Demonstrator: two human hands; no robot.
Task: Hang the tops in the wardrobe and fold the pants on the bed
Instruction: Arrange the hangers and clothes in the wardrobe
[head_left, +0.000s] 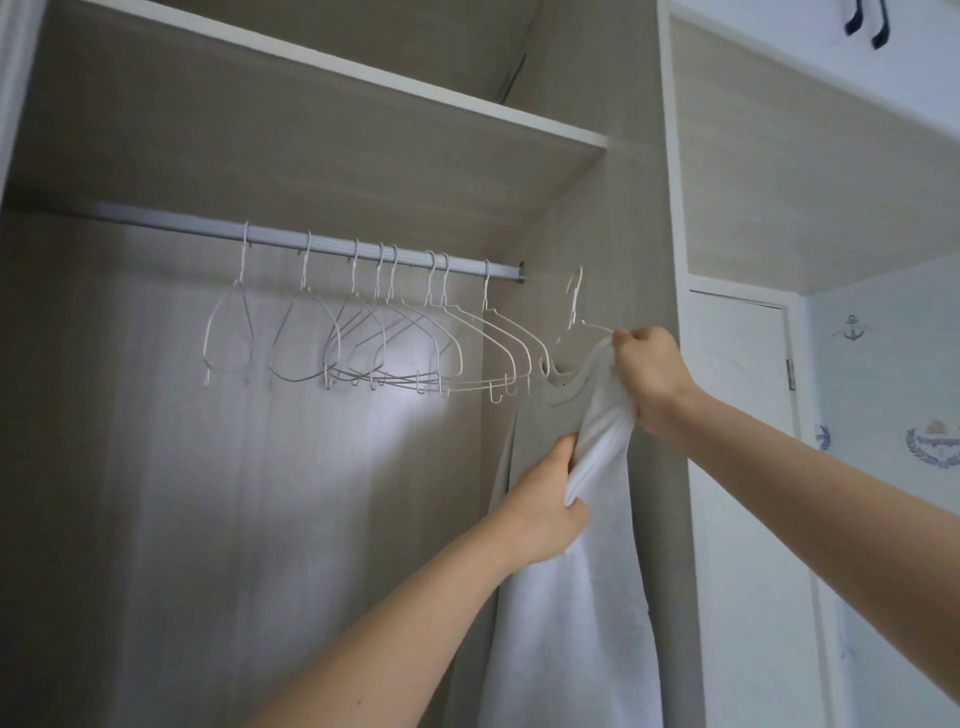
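Note:
A white top (582, 597) hangs in front of the open wardrobe's right side, partly on a white wire hanger (575, 301) that is off the rail, its hook blurred. My right hand (649, 374) grips the top's shoulder together with the hanger's arm. Lower down, my left hand (545, 499) pinches a bunched fold of the top. Behind it hangs a grey garment (563, 397) whose neckline shows. The silver rail (322, 241) carries several empty white wire hangers (363, 332).
A shelf (363, 104) spans the wardrobe above the rail. The wardrobe's right side panel (623, 234) stands just behind the hands. Right of it is a white cabinet with a closed door (743, 467) and an open niche above.

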